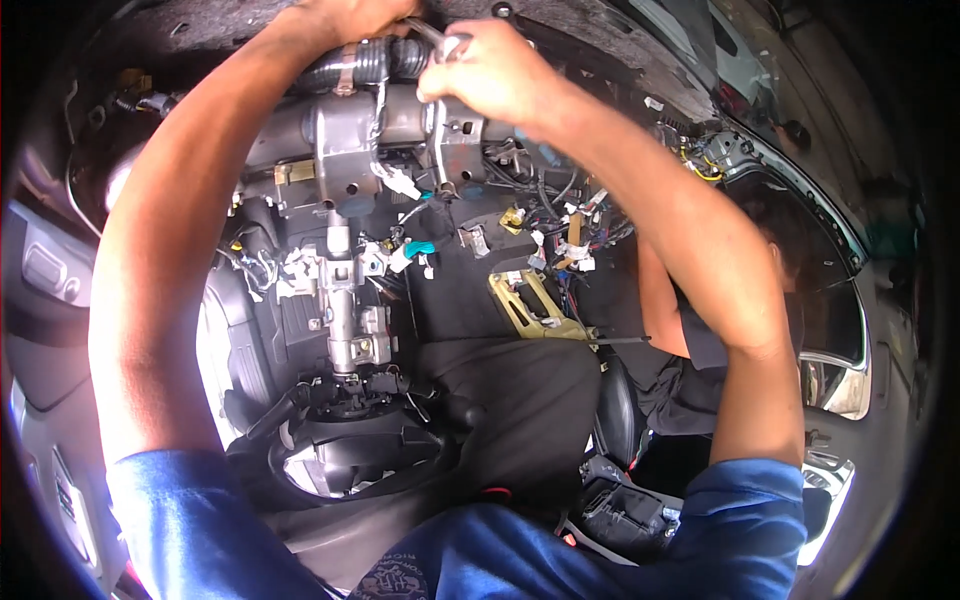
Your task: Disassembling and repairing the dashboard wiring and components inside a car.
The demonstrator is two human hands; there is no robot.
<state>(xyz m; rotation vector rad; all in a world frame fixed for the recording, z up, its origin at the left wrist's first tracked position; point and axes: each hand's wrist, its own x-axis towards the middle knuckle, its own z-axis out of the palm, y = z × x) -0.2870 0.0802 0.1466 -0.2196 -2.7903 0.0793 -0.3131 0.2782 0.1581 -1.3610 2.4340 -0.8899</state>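
Both my arms reach up to the dashboard area of a stripped car interior. My right hand (pixel 485 68) is closed around a shiny metal hand tool (pixel 428 33), possibly a ratchet, which slants up to the left. My left hand (pixel 355 16) is beside the tool's upper end, its fingers curled and partly cut off by the upper edge; what they grip is hidden. Just below the hands runs a black corrugated hose (pixel 372 62). Under it lies a grey metal crossbeam (pixel 400 122) with brackets.
A bare steering column (pixel 341 300) hangs down to the steering wheel (pixel 365 455) before my lap. Loose wires with connectors (pixel 575 240) dangle right of centre, near a yellowish metal bracket (pixel 530 305). Another person's arm (pixel 660 300) is at the right. A centre console (pixel 625 515) stands beside me.
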